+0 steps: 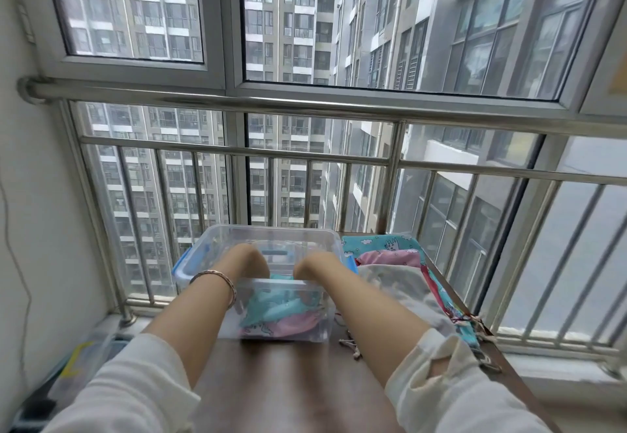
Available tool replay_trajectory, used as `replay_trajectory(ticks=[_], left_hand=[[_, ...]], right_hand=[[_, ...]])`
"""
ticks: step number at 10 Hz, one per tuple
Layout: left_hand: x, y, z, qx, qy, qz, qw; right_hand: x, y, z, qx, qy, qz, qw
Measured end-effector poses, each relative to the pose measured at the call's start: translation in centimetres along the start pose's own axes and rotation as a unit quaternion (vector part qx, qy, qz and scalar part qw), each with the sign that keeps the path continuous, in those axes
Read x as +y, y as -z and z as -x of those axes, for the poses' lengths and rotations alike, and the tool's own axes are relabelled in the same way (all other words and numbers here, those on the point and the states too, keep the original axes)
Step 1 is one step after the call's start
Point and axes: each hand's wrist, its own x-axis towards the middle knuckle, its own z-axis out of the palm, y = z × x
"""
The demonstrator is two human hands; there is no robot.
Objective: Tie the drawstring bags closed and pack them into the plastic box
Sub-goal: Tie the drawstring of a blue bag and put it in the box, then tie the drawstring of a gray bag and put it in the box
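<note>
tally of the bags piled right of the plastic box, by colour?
teal bag: at least 1
pink bag: 1
grey bag: 1
Total: at least 3; overlaps may hide more.

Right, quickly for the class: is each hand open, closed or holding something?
Left hand: down in the box, fingers hidden, cannot be told.
Right hand: down in the box too, fingers hidden, cannot be told.
</note>
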Motion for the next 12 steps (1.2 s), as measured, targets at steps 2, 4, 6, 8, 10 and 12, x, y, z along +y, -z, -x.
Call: replay_trajectory(ticks=[2,4,6,8,10,12], left_hand=[[0.1,-0.8,0.3,0.098,-0.005,0.057,0.994],[4.0,1.3,2.7,0.386,-0.117,0.105,0.909],[14.0,0.0,7.7,0.432,-0.324,0.143,0.830],[20.5,-8.4,7.1,0.307,-0.336,0.012,0.890],[19.8,-15.7,2.6,0.261,-0.225,-0.169,0.923],[18.8,-16.9,0.9,0.364,-0.190,-0.152,0.899]], right_hand=[[-0.2,0.7,1.1,-0.054,0.018,0.018,0.998],[3.1,5.1,3.6,0.196,0.149,-0.229,0.942],[12.6,6.4,10.4,0.366,0.089,-0.314,0.872],[18.8,-2.1,12.5,0.231,-0.003,-0.270,0.935],[21.1,-11.9,12.1,0.073,-0.088,-0.113,0.987],[21.0,-14.4,11.7,0.140,-0.085,-0.022,0.986]])
